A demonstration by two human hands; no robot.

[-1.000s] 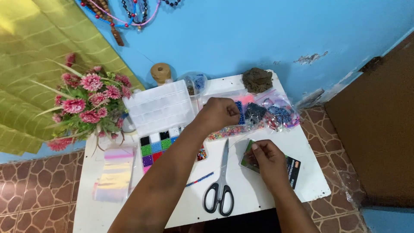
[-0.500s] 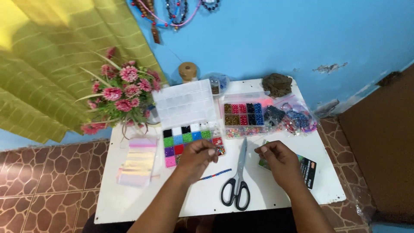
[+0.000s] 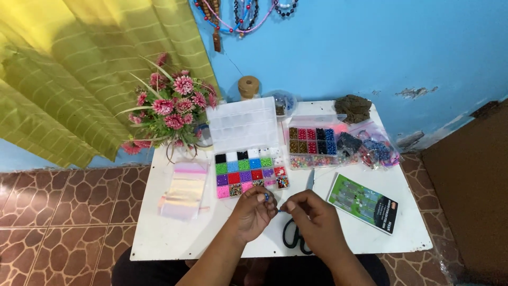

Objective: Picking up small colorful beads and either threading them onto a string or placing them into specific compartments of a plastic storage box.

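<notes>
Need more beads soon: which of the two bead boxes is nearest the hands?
The multicolour bead box with its clear lid flipped up, just beyond the left hand; the smaller box sits farther back right.

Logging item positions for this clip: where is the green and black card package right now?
In the head view, the green and black card package lies flat on the white table, right of the right hand, below the bead bags.

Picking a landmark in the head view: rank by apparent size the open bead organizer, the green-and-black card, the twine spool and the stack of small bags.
1. Open bead organizer, largest.
2. Green-and-black card and stack of small bags: too alike to rank.
3. Twine spool, smallest.
</notes>
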